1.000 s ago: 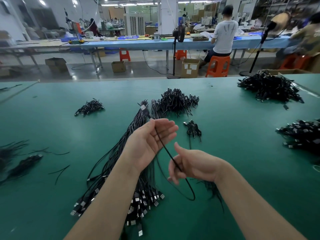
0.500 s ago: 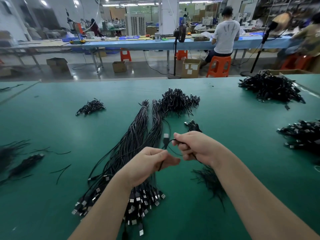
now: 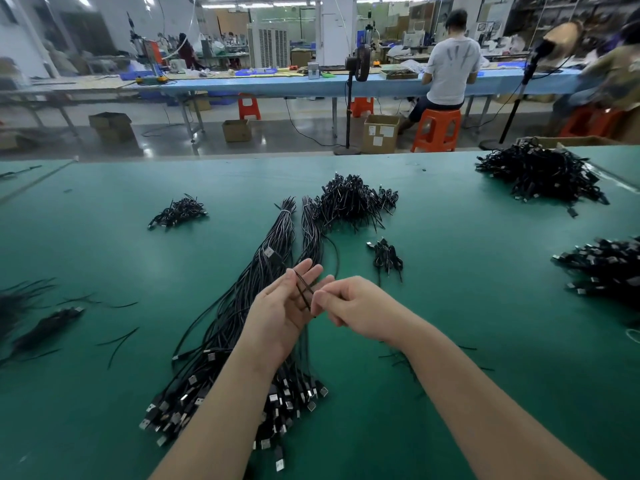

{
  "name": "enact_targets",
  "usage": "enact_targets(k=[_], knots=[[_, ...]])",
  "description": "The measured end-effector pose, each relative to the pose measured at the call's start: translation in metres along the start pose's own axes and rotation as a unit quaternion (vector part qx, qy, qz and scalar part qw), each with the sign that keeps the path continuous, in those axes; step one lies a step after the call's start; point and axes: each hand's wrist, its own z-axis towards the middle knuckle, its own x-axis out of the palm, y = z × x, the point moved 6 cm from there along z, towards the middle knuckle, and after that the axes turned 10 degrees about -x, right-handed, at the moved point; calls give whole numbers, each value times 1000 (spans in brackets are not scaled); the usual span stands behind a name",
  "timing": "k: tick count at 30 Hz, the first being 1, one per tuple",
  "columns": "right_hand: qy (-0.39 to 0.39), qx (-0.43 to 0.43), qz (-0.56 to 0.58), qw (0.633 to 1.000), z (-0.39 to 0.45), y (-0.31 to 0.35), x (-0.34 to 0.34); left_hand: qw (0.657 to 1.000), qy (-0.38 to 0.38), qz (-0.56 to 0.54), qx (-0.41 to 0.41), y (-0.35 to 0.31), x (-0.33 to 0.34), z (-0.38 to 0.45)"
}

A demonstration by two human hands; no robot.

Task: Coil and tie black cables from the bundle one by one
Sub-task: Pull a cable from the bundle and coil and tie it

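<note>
Cable mid-coil, above the straight bundle on green table.
Draped across flat, straight-fingered left hand; pinched by curled fingers of right hand just beside it.

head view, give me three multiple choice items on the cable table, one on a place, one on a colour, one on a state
1. Where is the long cable bundle?
A. on the floor
B. on the table, under the left forearm
C. in a box

2. What colour is the table surface?
A. green
B. white
C. red

3. What is the right hand doing?
A. lying flat on the table
B. pinching a black cable laid across the open left hand
C. holding scissors

Answers: B, the bundle runs under the forearm; A, the mat is green; B, thumb and fingers close on the strand.
</note>
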Motion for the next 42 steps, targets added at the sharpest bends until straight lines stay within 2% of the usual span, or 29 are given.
enact_targets(k=[4,11,16,22,24,28,34,36,40,42], knots=[[28,13,-20,999,-1,-8,12,1000,17,16,17,-9,7,-2],[35,5,27,999,3,-4,10,998,26,-18,63,-24,19,-11],[66,10,57,996,4,-4,10,997,-6,1,76,-25,26,-17],[75,20,149,986,1,-12,17,996,15,-19,81,-30,33,-19],[87,28,226,970,-2,-14,20,996,43,-19,72,-32,37,-20],[164,27,408,898,-10,-11,27,991,124,24,50,-33,47,-26],[178,41,468,865,-9,-16,19,977,187,86,63,-44,46,-34],[159,62,504,846,-5,-21,13,970,209,110,60,-49,42,-39],[49,151,603,782,3,-34,4,946,235,224,20,-46,35,-43],[31,157,610,776,6,-30,4,923,223,313,-7,-37,31,-42]])
